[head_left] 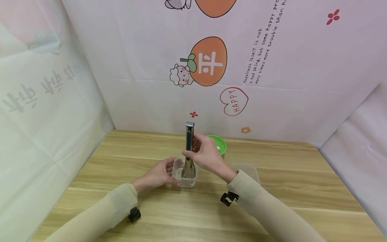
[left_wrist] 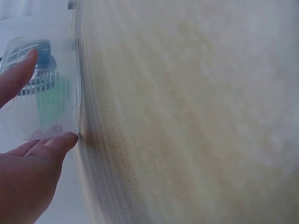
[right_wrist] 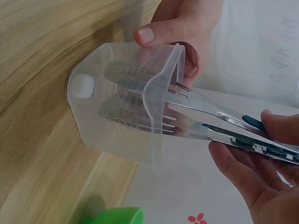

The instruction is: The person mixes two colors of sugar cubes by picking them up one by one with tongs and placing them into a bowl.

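My right hand [head_left: 208, 156] holds metal tongs [head_left: 189, 129] with dark green grip inlays, thumb on one side and fingers on the other. Their slotted ends point down inside a clear plastic container [head_left: 188, 184], and the two arms stand a little apart. A small white round piece [right_wrist: 81, 86] lies on the container's bottom, beyond the tong tips in the right wrist view. With thumb and fingers around its side, my left hand [head_left: 155, 174] grips the container on the table. The left wrist view shows the tong ends through the container's ribbed wall.
Behind my right hand stands a green bowl [head_left: 222, 144] with a bit of white in it. Another clear plastic container [head_left: 249, 169] is partly hidden by my right wrist. A printed white cloth [head_left: 145, 107] rises behind the wooden table [head_left: 187, 215] and along its sides.
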Demonstrator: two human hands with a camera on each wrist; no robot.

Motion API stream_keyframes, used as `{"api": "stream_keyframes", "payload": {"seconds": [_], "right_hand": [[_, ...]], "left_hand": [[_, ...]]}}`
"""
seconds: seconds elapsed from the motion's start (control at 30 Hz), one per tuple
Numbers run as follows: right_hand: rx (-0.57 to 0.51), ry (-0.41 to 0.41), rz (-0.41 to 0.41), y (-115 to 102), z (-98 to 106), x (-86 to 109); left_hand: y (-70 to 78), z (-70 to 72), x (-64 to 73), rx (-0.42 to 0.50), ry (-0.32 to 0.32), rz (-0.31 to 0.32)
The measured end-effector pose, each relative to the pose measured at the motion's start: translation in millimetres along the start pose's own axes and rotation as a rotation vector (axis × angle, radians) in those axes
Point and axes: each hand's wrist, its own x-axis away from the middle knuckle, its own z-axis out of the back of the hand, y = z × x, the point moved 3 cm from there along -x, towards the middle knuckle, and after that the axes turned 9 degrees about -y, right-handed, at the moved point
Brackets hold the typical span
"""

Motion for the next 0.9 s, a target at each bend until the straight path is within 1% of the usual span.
{"api": "stream_keyframes", "payload": {"seconds": [0.17,0.37,0.53,0.77,0.9], "right_hand": [[-0.012,-0.025,-0.028,4,-4,-3.7],[-0.021,-0.054,-0.058,8,-8,-6.3],[-0.022,-0.055,-0.072,11,-8,-7.3],[-0.025,-0.047,-0.066,13,-9,-7.6],[-0.029,-0.029,-0.070,15,-9,-7.1]], "left_hand": [[-0.2,1.2,-0.9,-0.007,-0.013,-0.025],[-0.7,0.9,-0.3,0.008,-0.018,-0.030],[0.5,0.5,0.9,0.003,-0.011,-0.018],[1.6,0.6,1.4,-0.006,-0.004,-0.003],[0.8,1.2,1.4,-0.007,-0.005,0.012]]}}
